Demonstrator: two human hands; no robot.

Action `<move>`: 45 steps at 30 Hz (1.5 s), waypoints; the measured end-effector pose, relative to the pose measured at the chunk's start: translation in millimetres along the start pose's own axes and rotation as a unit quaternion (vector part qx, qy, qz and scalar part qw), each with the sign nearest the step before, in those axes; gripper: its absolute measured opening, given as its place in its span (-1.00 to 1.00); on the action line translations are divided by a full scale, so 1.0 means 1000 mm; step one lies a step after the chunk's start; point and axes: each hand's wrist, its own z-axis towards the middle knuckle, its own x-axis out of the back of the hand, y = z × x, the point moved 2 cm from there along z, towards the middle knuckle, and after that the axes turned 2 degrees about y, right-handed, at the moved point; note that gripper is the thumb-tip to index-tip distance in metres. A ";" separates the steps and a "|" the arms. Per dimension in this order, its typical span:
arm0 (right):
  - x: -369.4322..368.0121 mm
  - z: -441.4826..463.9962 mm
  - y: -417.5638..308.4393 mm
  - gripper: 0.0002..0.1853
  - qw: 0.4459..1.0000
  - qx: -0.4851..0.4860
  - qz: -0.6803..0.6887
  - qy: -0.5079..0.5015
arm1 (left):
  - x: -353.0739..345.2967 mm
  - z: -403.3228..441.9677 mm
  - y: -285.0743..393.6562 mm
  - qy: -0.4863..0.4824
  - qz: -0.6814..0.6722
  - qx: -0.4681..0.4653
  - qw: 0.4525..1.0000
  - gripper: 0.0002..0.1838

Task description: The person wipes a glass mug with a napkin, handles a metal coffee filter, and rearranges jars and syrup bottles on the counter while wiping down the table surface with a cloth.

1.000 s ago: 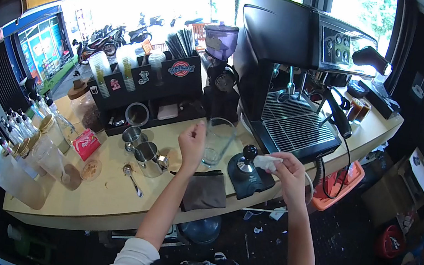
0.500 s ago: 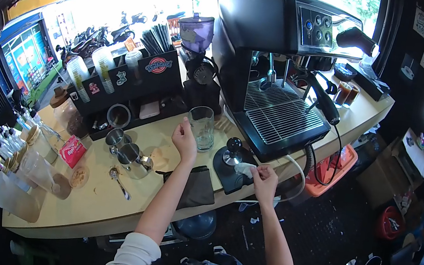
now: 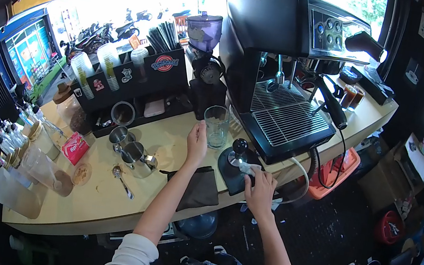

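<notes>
My left hand (image 3: 197,144) is at the near left side of a clear drinking glass (image 3: 217,128) on the counter. Its fingers are drawn together against the glass wall and partly hidden. A crumpled white tissue (image 3: 249,168) is under the fingertips of my right hand (image 3: 260,190), low over a black tamping mat (image 3: 227,175). Beside the tissue, a tamper (image 3: 239,149) with a round black knob stands upright on the mat. A folded dark cloth (image 3: 201,189) lies between my forearms, near the counter's front edge.
A black espresso machine (image 3: 274,30) with a drip grate (image 3: 290,115) stands ahead right. Behind the glass is a grinder (image 3: 208,70). Metal pitchers (image 3: 137,159), a spoon (image 3: 123,182) and several jars line the left. Two dark drinks (image 3: 350,96) stand beyond the machine.
The glass has shifted slightly right and away along with my left hand. My right hand has turned palm down and lowered with the tissue onto the mat. The view has shifted a little.
</notes>
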 end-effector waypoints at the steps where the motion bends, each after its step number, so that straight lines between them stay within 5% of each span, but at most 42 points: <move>1: -0.004 0.000 -0.001 -0.71 0.999 0.000 -0.026 -0.021 | 0.003 0.000 0.000 0.003 0.001 -0.001 1.000 -0.59; 4: 0.000 0.005 -0.016 -0.72 0.999 0.023 -0.019 0.033 | 0.011 -0.004 -0.004 -0.008 -0.002 0.005 1.000 -0.67; 7: -0.007 0.010 -0.038 -0.71 0.995 0.067 0.061 0.031 | 0.029 -0.028 0.010 0.051 0.077 -0.131 0.987 -0.60; 12: -0.037 0.009 -0.093 -0.69 0.968 0.162 0.146 -0.122 | 0.072 -0.090 0.076 -0.078 0.071 -0.058 0.993 -0.58; 15: -0.066 0.005 -0.109 -0.69 0.953 0.187 0.180 -0.156 | 0.111 -0.107 0.089 -0.064 0.075 -0.117 0.988 -0.59; 17: -0.077 0.009 -0.124 -0.68 0.943 0.185 0.218 -0.168 | 0.138 -0.117 0.091 -0.007 0.072 -0.140 0.987 -0.64; 20: -0.095 0.018 -0.146 -0.68 0.903 0.057 0.376 -0.201 | 0.179 -0.128 0.082 0.143 0.024 -0.112 0.983 -0.73; 25: -0.158 0.026 -0.160 -0.77 0.881 0.017 0.420 -0.219 | 0.225 -0.123 0.063 0.210 0.032 -0.071 0.975 -0.71; 31: -0.173 0.024 -0.165 -0.81 0.880 -0.012 0.432 -0.198 | 0.267 -0.065 0.041 0.242 0.149 -0.046 0.958 -0.54; 40: -0.162 0.025 -0.168 -0.81 0.877 -0.063 0.434 -0.195 | 0.265 0.014 0.022 0.161 0.402 0.020 0.901 -0.01; 45: -0.163 0.025 -0.167 -0.80 0.886 -0.043 0.426 -0.178 | 0.271 0.023 0.026 0.132 0.350 0.039 0.927 0.00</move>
